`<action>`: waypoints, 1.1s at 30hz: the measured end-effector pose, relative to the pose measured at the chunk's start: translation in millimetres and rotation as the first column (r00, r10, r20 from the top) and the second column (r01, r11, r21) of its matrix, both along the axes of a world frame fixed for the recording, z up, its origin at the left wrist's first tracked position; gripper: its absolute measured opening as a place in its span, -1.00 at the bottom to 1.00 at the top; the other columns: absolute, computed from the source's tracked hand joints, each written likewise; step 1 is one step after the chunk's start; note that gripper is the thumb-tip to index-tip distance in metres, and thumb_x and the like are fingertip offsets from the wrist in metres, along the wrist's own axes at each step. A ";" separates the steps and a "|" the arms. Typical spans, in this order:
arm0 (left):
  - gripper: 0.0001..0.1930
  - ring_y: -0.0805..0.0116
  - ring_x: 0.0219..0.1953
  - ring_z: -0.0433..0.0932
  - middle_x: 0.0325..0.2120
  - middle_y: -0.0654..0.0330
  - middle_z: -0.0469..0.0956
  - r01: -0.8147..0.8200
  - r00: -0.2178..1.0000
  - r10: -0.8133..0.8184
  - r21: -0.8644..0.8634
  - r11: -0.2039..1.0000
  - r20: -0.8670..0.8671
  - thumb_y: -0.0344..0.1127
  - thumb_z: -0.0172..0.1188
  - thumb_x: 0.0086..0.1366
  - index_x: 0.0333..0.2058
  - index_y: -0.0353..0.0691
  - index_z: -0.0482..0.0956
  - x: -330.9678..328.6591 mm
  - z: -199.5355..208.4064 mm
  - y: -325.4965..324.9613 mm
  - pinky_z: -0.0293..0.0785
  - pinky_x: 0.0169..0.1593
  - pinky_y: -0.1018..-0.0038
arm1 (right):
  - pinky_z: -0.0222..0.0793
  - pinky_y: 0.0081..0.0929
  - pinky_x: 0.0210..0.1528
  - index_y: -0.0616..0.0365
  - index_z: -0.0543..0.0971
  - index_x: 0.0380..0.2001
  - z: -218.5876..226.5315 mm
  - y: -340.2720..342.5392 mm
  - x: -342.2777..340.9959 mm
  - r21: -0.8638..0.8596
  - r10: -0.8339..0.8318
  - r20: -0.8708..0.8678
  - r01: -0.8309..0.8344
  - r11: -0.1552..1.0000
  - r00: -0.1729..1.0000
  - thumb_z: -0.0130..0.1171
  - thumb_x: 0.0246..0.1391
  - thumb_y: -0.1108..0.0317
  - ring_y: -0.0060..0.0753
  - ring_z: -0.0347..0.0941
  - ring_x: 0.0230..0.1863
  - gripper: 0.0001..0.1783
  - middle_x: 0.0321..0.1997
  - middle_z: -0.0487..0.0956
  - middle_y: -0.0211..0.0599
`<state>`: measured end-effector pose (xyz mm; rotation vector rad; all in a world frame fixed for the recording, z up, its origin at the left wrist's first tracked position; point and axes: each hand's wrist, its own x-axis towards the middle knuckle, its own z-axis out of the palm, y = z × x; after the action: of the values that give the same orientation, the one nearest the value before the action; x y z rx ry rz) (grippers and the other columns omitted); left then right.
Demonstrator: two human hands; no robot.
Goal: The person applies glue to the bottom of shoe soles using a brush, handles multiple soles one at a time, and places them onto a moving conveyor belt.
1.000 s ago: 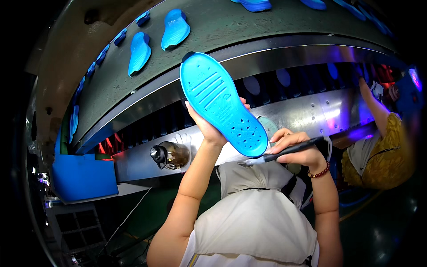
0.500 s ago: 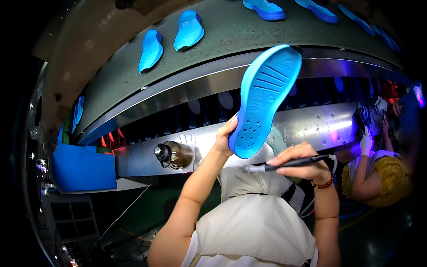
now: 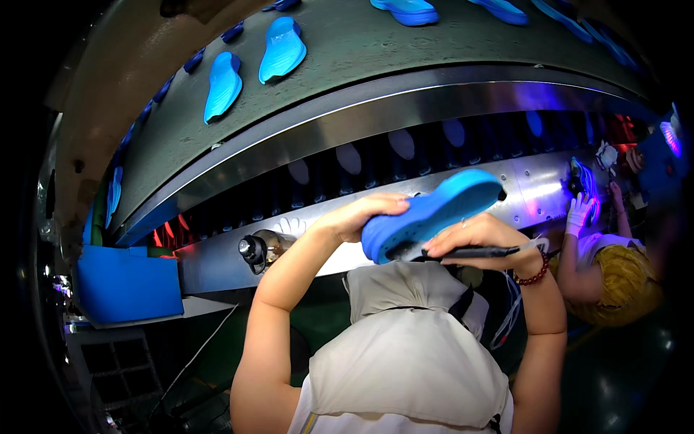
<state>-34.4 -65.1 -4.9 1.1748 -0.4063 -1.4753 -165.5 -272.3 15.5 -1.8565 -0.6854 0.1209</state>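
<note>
My left hand [image 3: 376, 212] is closed around the left end of a bright blue shoe sole [image 3: 437, 211], thumb side up, holding it tilted above the metal ledge. In my right hand [image 3: 481, 235] is a black-handled brush [image 3: 477, 252], pinched between the fingers. Its pale tip, blurred, lies against the underside of the sole close to my left hand's end. From the back of the brush handle a thin clear tube runs down past my right wrist, which wears a beaded bracelet.
A green conveyor belt [image 3: 340, 61] carrying several blue soles [image 3: 283, 50] curves beyond a metal rail [image 3: 311, 119]. On the steel ledge [image 3: 524, 195] are a dark-capped bottle [image 3: 266, 250] and a white glove [image 3: 293, 226]. A blue box [image 3: 130, 286] stands left; a co-worker's gloved hand [image 3: 578, 212] is right.
The sole has come down and tipped from nearly upright to slanting sideways. My right hand has brought the brush up against it. Soles on the belt appear shifted left, and my view has shifted too.
</note>
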 end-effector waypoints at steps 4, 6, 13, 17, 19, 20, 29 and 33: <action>-0.36 0.23 -0.13 0.47 -0.11 -0.04 0.42 0.024 0.999 -0.022 0.086 0.996 -0.025 0.07 0.06 0.12 0.02 -0.34 0.30 0.7 6.2 7.3 0.40 -0.06 0.37 | 0.40 -0.50 -0.13 0.20 0.57 -0.35 12.4 -9.0 -5.3 -0.097 0.039 0.008 -0.038 0.995 0.999 0.19 -0.13 0.50 -0.29 0.50 -0.17 -0.81 -0.24 0.57 -0.21; -0.29 0.19 -0.16 0.48 -0.11 -0.07 0.41 -0.066 0.993 0.077 0.120 0.991 -0.093 0.09 0.14 0.03 0.04 -0.32 0.30 -0.4 3.0 7.7 0.43 -0.11 0.40 | 0.39 -0.49 -0.12 0.24 0.56 -0.35 3.7 -10.3 -3.2 0.036 -0.097 0.040 0.096 0.995 0.994 0.19 -0.15 0.52 -0.29 0.50 -0.18 -0.80 -0.24 0.57 -0.19; -0.32 0.16 -0.17 0.49 -0.14 -0.09 0.43 -0.198 0.975 0.205 0.085 0.977 -0.085 0.09 0.09 0.08 0.01 -0.38 0.31 7.5 -10.7 27.8 0.44 -0.11 0.36 | 0.40 -0.44 -0.07 0.25 0.57 -0.35 0.2 -13.7 -12.7 0.024 -0.055 -0.071 0.057 0.998 0.996 0.21 -0.20 0.61 -0.27 0.50 -0.15 -0.77 -0.25 0.57 -0.14; -0.33 0.17 -0.18 0.49 -0.13 -0.10 0.42 -0.175 0.980 0.176 0.024 0.984 -0.089 0.06 0.10 0.07 0.01 -0.39 0.31 13.6 -12.0 30.5 0.41 -0.07 0.38 | 0.39 -0.48 -0.06 0.25 0.57 -0.33 -26.1 -20.5 -12.6 0.111 -0.219 -0.008 0.219 0.969 0.976 0.22 -0.18 0.56 -0.31 0.50 -0.16 -0.77 -0.23 0.57 -0.15; -0.35 0.18 -0.15 0.47 -0.08 -0.06 0.41 -0.223 0.974 0.223 -0.013 0.975 0.050 0.08 0.01 0.13 0.01 -0.39 0.32 9.9 -1.9 38.2 0.38 -0.03 0.36 | 0.42 -0.50 -0.12 0.23 0.58 -0.36 -15.8 -11.8 -20.6 0.033 -0.216 -0.013 0.216 0.976 0.976 0.22 -0.18 0.54 -0.31 0.53 -0.21 -0.79 -0.28 0.59 -0.17; -0.35 0.18 -0.13 0.46 -0.07 -0.04 0.40 -0.306 0.952 0.305 0.008 0.952 0.018 0.09 -0.01 0.14 0.01 -0.39 0.32 2.6 9.7 40.0 0.37 -0.01 0.36 | 0.42 -0.49 -0.13 0.24 0.58 -0.36 -10.4 -9.3 -24.1 0.016 -0.201 -0.015 0.201 0.979 0.979 0.23 -0.19 0.54 -0.30 0.53 -0.22 -0.79 -0.29 0.59 -0.17; -0.01 0.03 0.06 0.29 0.03 -0.07 0.28 -0.567 0.769 0.317 -0.365 0.738 -0.555 0.53 -0.58 0.01 0.13 -0.23 0.12 -28.5 -74.8 -19.4 0.20 0.11 0.10 | 0.35 -0.72 -0.37 0.29 0.58 -0.37 -34.2 13.3 -2.4 0.127 -0.539 -0.311 0.596 0.793 0.783 0.21 -0.13 0.47 -0.64 0.46 -0.41 -0.82 -0.42 0.58 -0.27; -0.02 0.11 0.03 0.32 -0.02 -0.01 0.33 -0.637 0.729 0.486 -0.217 0.740 -0.482 0.53 -0.54 0.01 0.10 -0.26 0.17 -40.6 -70.4 -22.7 0.23 0.11 0.19 | 0.39 -0.65 -0.36 0.27 0.56 -0.38 -39.9 28.6 10.5 0.217 -0.583 -0.224 0.624 0.751 0.781 0.19 -0.12 0.47 -0.54 0.50 -0.42 -0.83 -0.42 0.58 -0.23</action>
<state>-74.9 -87.8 -75.3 0.5834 -0.0134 -0.9823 -154.9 -243.7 -24.4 -1.6837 0.0349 -0.2590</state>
